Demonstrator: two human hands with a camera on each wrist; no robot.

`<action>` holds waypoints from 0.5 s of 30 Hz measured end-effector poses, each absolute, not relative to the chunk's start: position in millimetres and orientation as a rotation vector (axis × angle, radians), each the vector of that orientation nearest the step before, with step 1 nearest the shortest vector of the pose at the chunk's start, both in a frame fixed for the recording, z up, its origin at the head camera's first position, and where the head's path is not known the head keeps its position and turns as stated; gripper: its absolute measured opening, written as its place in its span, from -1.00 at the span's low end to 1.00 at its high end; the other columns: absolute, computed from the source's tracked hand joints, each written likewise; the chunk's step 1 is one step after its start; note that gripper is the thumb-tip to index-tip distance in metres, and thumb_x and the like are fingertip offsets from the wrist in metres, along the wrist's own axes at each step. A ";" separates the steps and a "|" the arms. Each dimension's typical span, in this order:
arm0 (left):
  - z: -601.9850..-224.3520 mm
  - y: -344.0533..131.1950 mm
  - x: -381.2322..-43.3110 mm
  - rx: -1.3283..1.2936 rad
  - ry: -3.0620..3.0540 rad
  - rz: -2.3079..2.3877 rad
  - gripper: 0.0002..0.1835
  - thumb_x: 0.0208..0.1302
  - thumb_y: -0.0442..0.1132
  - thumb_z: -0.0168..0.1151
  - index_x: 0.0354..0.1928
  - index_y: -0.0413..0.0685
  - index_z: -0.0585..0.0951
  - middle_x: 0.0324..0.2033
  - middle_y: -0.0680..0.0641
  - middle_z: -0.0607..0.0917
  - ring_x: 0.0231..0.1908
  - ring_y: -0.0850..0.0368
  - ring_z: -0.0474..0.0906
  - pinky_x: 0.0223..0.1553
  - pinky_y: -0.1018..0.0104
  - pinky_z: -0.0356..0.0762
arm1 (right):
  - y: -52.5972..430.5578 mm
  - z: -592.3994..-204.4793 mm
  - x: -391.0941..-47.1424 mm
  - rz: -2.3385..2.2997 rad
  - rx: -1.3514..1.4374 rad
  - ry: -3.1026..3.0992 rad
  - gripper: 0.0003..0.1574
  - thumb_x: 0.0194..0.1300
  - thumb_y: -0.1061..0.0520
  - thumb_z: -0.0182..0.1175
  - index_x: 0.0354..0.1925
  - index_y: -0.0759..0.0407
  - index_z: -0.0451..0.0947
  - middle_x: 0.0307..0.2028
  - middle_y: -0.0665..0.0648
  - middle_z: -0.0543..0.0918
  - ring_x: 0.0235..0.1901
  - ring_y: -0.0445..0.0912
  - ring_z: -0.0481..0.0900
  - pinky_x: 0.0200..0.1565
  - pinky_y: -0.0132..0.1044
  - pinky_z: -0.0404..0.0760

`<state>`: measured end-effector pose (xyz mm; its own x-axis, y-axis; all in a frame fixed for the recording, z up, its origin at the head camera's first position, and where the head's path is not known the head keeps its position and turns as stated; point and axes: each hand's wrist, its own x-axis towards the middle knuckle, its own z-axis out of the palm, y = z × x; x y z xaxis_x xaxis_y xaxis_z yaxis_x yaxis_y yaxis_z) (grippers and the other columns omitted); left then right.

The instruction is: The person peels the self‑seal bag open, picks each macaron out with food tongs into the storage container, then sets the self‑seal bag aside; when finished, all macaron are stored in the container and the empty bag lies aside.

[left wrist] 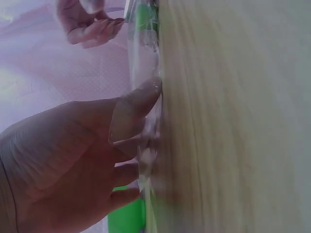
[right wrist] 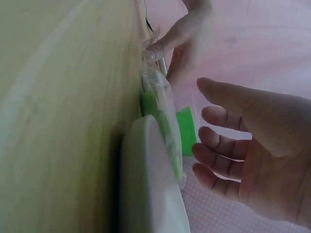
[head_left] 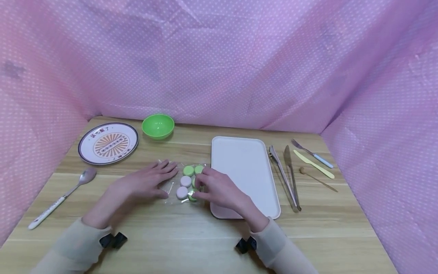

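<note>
A clear plastic packet (head_left: 170, 198) lies flat on the table, with several round macarons inside, green ones (head_left: 188, 171) and pale pinkish ones (head_left: 186, 181). My left hand (head_left: 145, 182) rests on the packet's left end, fingers spread and straight; in the left wrist view the film (left wrist: 145, 63) runs across its thumb and fingers. Over the packet's right side is my right hand (head_left: 222, 190), hiding part of the green macarons. The right wrist view shows its fingers (right wrist: 223, 160) loosely bent, apart from the film, with nothing between them and the thumb.
A white rectangular tray (head_left: 239, 163) sits close on the packet's right. Beyond it lie tongs (head_left: 283, 177), knives (head_left: 289, 163), a fork (head_left: 311, 153) and a small wooden stick (head_left: 318, 179). A green bowl (head_left: 158, 126), patterned plate (head_left: 108, 144) and spoon (head_left: 63, 198) are leftward.
</note>
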<state>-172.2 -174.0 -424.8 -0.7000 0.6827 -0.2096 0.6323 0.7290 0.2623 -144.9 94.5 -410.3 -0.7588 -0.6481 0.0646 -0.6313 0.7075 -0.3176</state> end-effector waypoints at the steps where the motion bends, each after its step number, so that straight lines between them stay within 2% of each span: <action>1: -424.3 -173.9 -171.9 1.023 2.640 0.246 -0.09 0.16 0.16 0.23 0.44 -0.02 0.08 0.47 -0.14 0.04 0.45 -0.26 -0.11 0.41 -0.19 -0.11 | 94.0 -410.9 -144.0 -0.473 -1.072 2.857 -0.67 0.07 -0.26 0.32 -0.41 -0.13 0.49 -0.41 -0.14 0.47 -0.44 -0.29 0.37 -0.45 -0.49 0.35; 5: -422.0 -174.2 -170.8 0.988 2.629 0.267 -0.09 0.15 0.13 0.25 0.44 -0.02 0.08 0.47 -0.14 0.03 0.45 -0.27 -0.12 0.41 -0.19 -0.10 | 90.7 -413.3 -138.9 -0.332 -1.092 2.884 -0.59 0.00 -0.33 0.34 -0.42 -0.14 0.46 -0.48 -0.20 0.40 -0.48 -0.29 0.36 -0.49 -0.46 0.30; 10: -421.5 -173.2 -171.8 0.967 2.618 0.280 -0.10 0.16 0.12 0.24 0.44 -0.02 0.07 0.47 -0.14 0.02 0.45 -0.28 -0.14 0.40 -0.21 -0.11 | 87.6 -415.5 -132.2 -0.218 -1.117 2.910 -0.47 -0.10 -0.42 0.36 -0.47 -0.13 0.40 -0.52 -0.16 0.32 -0.52 -0.24 0.31 -0.57 -0.42 0.22; 15: -422.9 -172.4 -173.4 0.935 2.601 0.297 -0.08 0.16 0.15 0.23 0.45 0.04 0.03 0.48 -0.10 -0.01 0.46 -0.25 -0.16 0.40 -0.19 -0.11 | 85.6 -418.3 -130.1 -0.108 -1.137 2.936 -0.52 -0.04 -0.36 0.35 -0.44 -0.12 0.39 -0.52 -0.14 0.31 -0.51 -0.22 0.30 -0.59 -0.41 0.20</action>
